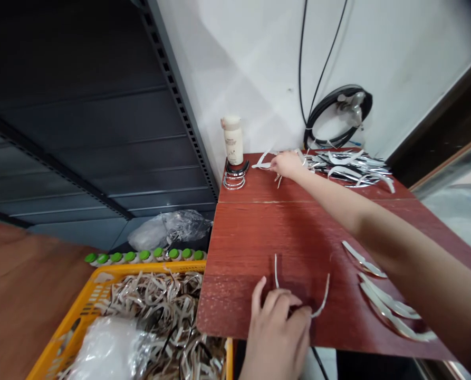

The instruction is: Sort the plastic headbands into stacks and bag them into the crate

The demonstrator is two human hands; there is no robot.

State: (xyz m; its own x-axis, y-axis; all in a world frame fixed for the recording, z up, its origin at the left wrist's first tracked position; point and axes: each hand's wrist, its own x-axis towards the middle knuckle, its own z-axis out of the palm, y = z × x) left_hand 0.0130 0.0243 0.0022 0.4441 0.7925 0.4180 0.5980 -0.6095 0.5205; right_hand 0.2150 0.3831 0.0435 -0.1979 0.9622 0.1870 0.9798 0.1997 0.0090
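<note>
At the near edge of a red-brown worktop [251, 237], a U-shaped band [323, 307] lies under a person's left hand [278, 330], its two pale ends pointing away from the body. The left fingers bend over the middle of the band, one outer finger standing apart; whether they grip it or only rest on it cannot be told. Toward the far edge, the right hand [289, 164] reaches across with its fingers drawn close together at a white strip [261, 165], though a firm hold cannot be made out. Just beside that hand, a heap of white, black and silvery strips [349, 168] spreads along the back. Several loose curved strips [397, 309] lie near the right forearm. At the far left corner, shiny curved bands [234, 183] sit in front of an upright cream bottle [234, 143]. Behind, a coil of black cable [316, 116] hangs against a white wall [251, 68]. Below the worktop's left side, a yellow basket [140, 267] holds tangled strips [172, 306] and a clear plastic bag [108, 348], with green-capped bottles [144, 256] lined up beyond its rim.
</note>
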